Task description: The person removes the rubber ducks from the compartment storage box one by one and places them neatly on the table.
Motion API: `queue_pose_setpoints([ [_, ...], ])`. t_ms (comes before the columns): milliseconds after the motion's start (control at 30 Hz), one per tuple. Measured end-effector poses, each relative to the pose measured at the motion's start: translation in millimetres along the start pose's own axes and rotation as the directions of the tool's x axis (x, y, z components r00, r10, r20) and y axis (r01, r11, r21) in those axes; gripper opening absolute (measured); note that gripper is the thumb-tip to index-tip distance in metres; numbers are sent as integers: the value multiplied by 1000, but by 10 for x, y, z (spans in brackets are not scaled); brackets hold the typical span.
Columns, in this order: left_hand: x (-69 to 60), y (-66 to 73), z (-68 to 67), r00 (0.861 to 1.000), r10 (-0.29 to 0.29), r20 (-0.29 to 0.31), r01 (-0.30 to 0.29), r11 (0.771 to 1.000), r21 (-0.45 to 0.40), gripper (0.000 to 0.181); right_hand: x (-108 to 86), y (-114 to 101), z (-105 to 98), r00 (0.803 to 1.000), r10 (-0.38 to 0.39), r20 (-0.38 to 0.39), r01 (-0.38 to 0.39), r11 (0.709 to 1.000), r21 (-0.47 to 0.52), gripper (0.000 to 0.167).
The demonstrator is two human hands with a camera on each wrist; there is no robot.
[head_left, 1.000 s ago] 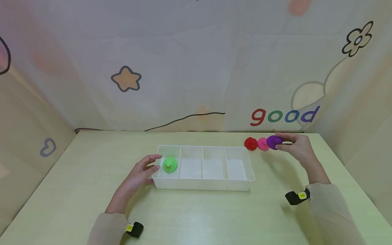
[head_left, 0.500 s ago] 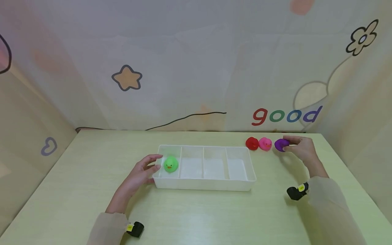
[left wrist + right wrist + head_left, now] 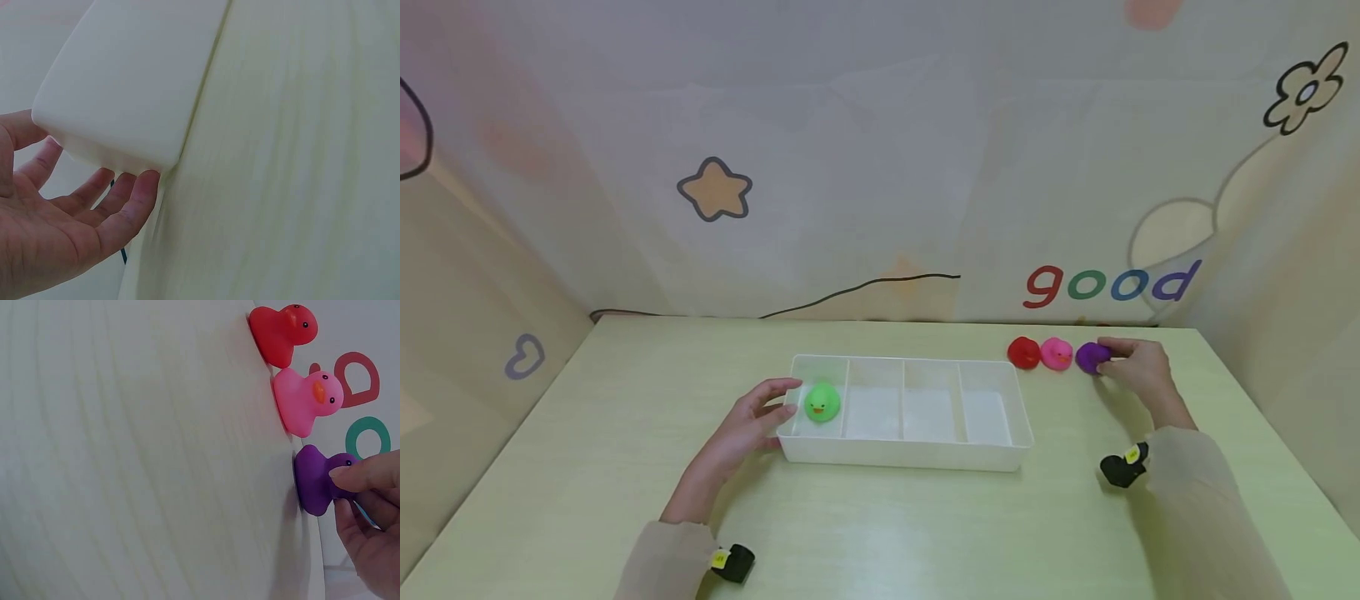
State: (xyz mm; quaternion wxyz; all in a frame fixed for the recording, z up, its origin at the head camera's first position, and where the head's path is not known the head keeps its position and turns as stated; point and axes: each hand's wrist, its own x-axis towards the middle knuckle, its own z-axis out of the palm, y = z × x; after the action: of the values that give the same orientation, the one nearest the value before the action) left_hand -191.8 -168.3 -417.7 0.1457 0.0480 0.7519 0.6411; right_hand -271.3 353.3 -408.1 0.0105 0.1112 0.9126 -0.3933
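At the table's back right a red duck (image 3: 1024, 352), a pink duck (image 3: 1057, 354) and a purple duck (image 3: 1092, 357) stand in a row. My right hand (image 3: 1142, 377) pinches the purple duck between thumb and fingers; in the right wrist view the purple duck (image 3: 312, 480) stands upright on the table. A white tray (image 3: 902, 454) with several compartments holds a green duck (image 3: 822, 403) in its leftmost one. My left hand (image 3: 741, 433) touches the tray's left end, and in the left wrist view its fingertips rest along the end wall of the tray (image 3: 125, 81).
A pale wooden table (image 3: 880, 533) lies under everything. Behind it hangs a printed cloth (image 3: 850, 167) with a star, a flower and the word "good"; more cloth hangs at both sides.
My right hand has moved the purple duck right, away from the pink one, and lowered it to the table. The left hand has stayed at the tray. The head view has shifted slightly.
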Motion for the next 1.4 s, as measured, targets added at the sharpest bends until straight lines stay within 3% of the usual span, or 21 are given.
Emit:
queue_pose_setpoints([
  [367,6,10,44,1000,11,10,-11,1000,-3,44,-31,54,-46,999,-33,11,33,999,25,49],
  [567,8,17,60,1000,8,16,-8,1000,-3,44,-130,-20,-98,1000,-23,-1,23,999,48,56],
  [733,-4,23,47,1000,2,10,-2,1000,8,43,-273,-200,-103,993,-109,-34,112,988,103,55],
  [967,-27,28,-5,1000,0,3,0,1000,17,44,-561,-575,53,969,-247,18,243,961,131,56],
  [1200,-3,25,11,1000,1,17,-1,1000,9,45,-856,-904,261,949,-308,67,281,924,260,54],
  [1267,-3,27,16,1000,-3,10,3,1000,15,45,-923,-991,351,936,-344,82,306,905,297,55],
  [1400,-2,28,25,1000,-13,3,13,1000,22,45,-1027,-1159,546,889,-443,113,382,855,350,56],
])
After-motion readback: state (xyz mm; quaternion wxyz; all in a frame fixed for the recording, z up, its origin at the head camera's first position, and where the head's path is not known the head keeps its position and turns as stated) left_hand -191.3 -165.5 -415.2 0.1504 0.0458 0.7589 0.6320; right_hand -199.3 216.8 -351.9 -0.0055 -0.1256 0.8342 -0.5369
